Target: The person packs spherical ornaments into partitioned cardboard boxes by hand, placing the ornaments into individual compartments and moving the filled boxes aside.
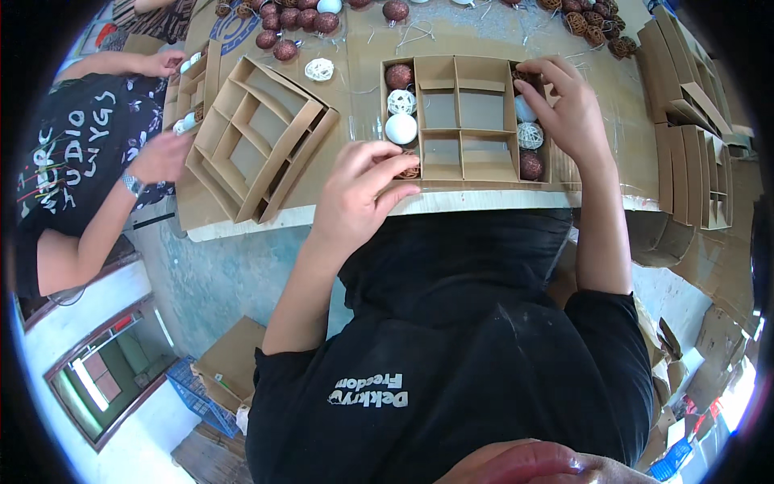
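Note:
In front of me on the table sits a divided cardboard box [438,173]. Its left column holds a dark red glitter ball [398,77], a white woven ball [401,102], a plain white ball [401,128] and a brown wicker ball [411,171] at the near end. My left hand [355,189] has its curled fingers on that wicker ball. At the far right corner my right hand [568,109] pinches another brown wicker ball [524,77]. Below it in the right column lie a pale ball partly covered by my thumb, a white woven ball [530,135] and a red glitter ball [530,165].
Stacked divided boxes [262,137] stand left of mine. Further boxes [701,173] are piled at the right edge. Loose red balls [285,50], a white woven ball [319,70] and wicker balls [594,35] lie at the back. A co-worker's hand [161,157] works at the left.

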The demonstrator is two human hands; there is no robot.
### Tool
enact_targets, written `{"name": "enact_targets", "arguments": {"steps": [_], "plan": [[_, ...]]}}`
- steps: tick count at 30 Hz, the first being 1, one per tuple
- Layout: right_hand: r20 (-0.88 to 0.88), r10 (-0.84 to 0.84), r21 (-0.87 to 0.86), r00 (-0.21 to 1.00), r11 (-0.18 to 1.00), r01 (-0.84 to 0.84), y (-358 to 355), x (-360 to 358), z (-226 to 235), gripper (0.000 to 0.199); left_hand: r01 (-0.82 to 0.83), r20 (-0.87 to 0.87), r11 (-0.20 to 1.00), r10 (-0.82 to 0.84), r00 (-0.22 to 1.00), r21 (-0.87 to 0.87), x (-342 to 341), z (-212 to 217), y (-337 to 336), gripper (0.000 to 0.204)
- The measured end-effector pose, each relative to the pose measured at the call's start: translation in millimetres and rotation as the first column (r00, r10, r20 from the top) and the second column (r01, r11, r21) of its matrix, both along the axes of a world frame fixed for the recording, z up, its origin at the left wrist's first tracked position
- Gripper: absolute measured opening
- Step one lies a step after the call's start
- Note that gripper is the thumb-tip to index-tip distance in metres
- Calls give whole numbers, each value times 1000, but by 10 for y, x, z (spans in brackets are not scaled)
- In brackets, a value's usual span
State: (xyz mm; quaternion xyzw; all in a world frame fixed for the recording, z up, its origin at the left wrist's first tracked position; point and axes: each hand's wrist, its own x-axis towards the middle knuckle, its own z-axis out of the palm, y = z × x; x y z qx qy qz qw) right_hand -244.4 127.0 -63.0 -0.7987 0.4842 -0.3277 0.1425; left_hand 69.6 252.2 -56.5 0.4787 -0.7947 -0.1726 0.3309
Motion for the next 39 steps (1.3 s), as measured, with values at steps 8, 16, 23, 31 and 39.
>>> {"name": "enact_targets", "arguments": {"steps": [8,16,23,31,39], "plan": [[-135,-293,352,947,879,322,457,-99,117,37,-12,183,976,53,982,-218,-25,-271,19,43],[326,-305,667,895,745,11,466,-254,189,30,-147,-223,976,109,969,-163,-45,-504,63,56],[584,-454,250,673,889,383,-1298,-845,337,56,-194,-280,979,171,945,-56,-78,-490,-17,48],[608,-615,535,503,785,313,-2455,-766,342,54,-191,-294,981,173,940,-31,-105,-620,-42,41],[-49,-810,-355,584,561,748,300,-1605,1320,37,-206,-288,979,196,937,-3,-67,-554,6,39]]}}
